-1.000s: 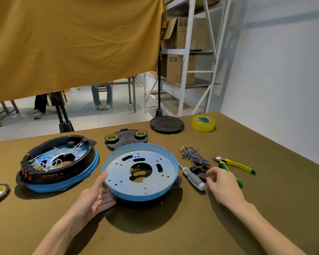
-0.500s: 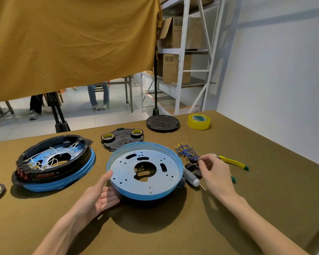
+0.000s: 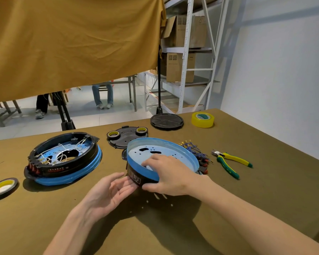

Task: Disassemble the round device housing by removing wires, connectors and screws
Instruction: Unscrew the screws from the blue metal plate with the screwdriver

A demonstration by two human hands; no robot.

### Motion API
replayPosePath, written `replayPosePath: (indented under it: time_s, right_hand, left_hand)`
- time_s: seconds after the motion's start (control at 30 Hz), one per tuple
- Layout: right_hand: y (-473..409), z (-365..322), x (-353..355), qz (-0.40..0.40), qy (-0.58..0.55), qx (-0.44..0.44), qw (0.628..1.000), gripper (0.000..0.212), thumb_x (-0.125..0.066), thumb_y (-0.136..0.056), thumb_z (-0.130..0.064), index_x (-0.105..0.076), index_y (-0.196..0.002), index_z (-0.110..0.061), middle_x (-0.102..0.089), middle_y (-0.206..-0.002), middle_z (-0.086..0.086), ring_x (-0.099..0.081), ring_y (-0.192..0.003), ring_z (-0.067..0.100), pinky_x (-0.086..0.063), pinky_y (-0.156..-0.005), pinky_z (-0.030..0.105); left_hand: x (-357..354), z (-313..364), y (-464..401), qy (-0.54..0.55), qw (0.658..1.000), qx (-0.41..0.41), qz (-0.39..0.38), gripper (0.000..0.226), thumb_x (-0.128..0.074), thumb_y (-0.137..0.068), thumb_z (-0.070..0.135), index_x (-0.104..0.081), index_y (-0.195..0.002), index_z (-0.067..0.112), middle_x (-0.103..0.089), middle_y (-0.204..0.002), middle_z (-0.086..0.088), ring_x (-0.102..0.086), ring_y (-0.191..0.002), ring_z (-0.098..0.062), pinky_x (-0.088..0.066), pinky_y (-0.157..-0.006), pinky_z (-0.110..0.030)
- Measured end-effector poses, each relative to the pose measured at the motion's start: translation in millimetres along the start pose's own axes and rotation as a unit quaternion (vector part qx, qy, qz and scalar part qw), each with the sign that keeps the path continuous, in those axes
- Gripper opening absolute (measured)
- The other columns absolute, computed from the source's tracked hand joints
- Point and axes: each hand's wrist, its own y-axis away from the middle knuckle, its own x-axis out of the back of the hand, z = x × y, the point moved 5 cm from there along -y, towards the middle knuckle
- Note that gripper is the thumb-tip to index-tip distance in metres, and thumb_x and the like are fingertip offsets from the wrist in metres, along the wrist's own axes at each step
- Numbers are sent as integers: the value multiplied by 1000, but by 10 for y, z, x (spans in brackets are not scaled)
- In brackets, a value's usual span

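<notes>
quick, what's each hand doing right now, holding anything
Left hand: open, palm up, fingertips against the near side of the tilted blue housing.
Right hand: grips the housing's near rim, fingers inside, thumb underneath.

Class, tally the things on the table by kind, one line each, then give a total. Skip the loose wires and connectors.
Round housings: 2
Black round plates: 2
Tape rolls: 4
Pliers: 1
Total: 9

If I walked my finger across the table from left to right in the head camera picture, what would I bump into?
Black tape roll → wired housing → blue housing, gripped by the right hand → loose wire bundle → yellow-green pliers.
</notes>
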Motion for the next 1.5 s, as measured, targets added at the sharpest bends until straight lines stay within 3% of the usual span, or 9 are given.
replayPosePath:
  time_s: [0.1, 0.53, 0.73, 0.83, 1.0, 1.13, 1.27, 1.4, 1.5]
  right_hand:
    - [23, 25, 70, -14, -23, 0, 1000, 50, -59, -97, -52, -56, -142, -28, -58, -137, -8, -54, -121, 14, -49, -99, 37]
    - [75, 92, 88, -63, -18, 5, 998, 44, -56, -100, -50, -63, -135, -23, -59, -138, -8, -55, -121, 15, -48, -103, 44]
    - [8, 83, 109, -42, -29, 6, 999, 44, -55, -101, -49, -64, -134, -21, -62, -134, -6, -55, -119, 14, -49, -101, 42]
    - [-10, 65, 81, -32, -22, 9, 999, 45, -56, -100, -50, -64, -134, -21, -62, -135, -5, -54, -119, 15, -47, -100, 39]
    - [-74, -65, -128, -37, 21, 37, 998, 47, -63, -97, -47, -62, -139, -25, -62, -135, -2, -54, -118, 18, -44, -97, 36]
    - [-122, -41, -295, -58, 18, 34, 998, 53, -70, -91, -49, -60, -138, -29, -61, -135, -2, -51, -119, 18, -42, -99, 37]
    - [-66, 83, -208, -44, -186, -13, 981, 50, -69, -93, -45, -64, -137, -22, -67, -131, -6, -60, -116, 6, -50, -100, 29]
    - [66, 231, 5, 48, -368, -45, 927, 22, -69, -98, -26, -79, -111, -12, -79, -96, -1, -73, -90, 10, -59, -80, 24]
    - [192, 317, 74, 56, -400, -52, 913, 18, -71, -96, -25, -82, -103, -12, -79, -87, 0, -69, -76, 5, -53, -69, 16]
  left_hand:
    - [-42, -101, 6, 45, 999, 19, 3, 46, -61, -85, 3, -58, -130, -4, -72, -116, -30, -77, -92, -37, -63, -54, -38]
    - [-43, -256, 33, 78, 996, 42, 12, 46, -70, -78, -3, -64, -123, -6, -72, -114, -30, -78, -90, -36, -65, -65, -41]
    - [55, -111, 11, -23, 995, -77, 55, 32, -76, -82, 5, -71, -113, -1, -77, -107, -21, -78, -93, -27, -65, -64, -31]
    - [191, 87, 41, -169, 944, -246, 140, 18, -73, -89, 10, -75, -107, 9, -80, -96, -10, -78, -91, -22, -62, -77, -31]
    - [109, 282, 305, -290, 791, -506, 183, 16, -69, -95, 12, -75, -103, 24, -79, -92, 8, -76, -84, -12, -62, -71, -22]
    - [-90, 148, 376, -366, 723, -565, 154, 21, -71, -93, 12, -75, -106, 28, -75, -95, 18, -72, -88, -8, -58, -75, -17]
    - [-290, 34, 375, -446, 675, -581, 89, 25, -73, -89, 11, -74, -108, 28, -74, -96, 20, -69, -95, -5, -55, -80, -16]
    - [-519, -12, 369, -467, 655, -591, 60, 22, -67, -90, 32, -77, -108, 24, -73, -102, 20, -67, -103, -5, -55, -90, -33]
    - [-690, -81, 345, -471, 647, -599, 35, 21, -64, -90, 39, -77, -104, 29, -72, -98, 20, -67, -100, -7, -55, -87, -32]
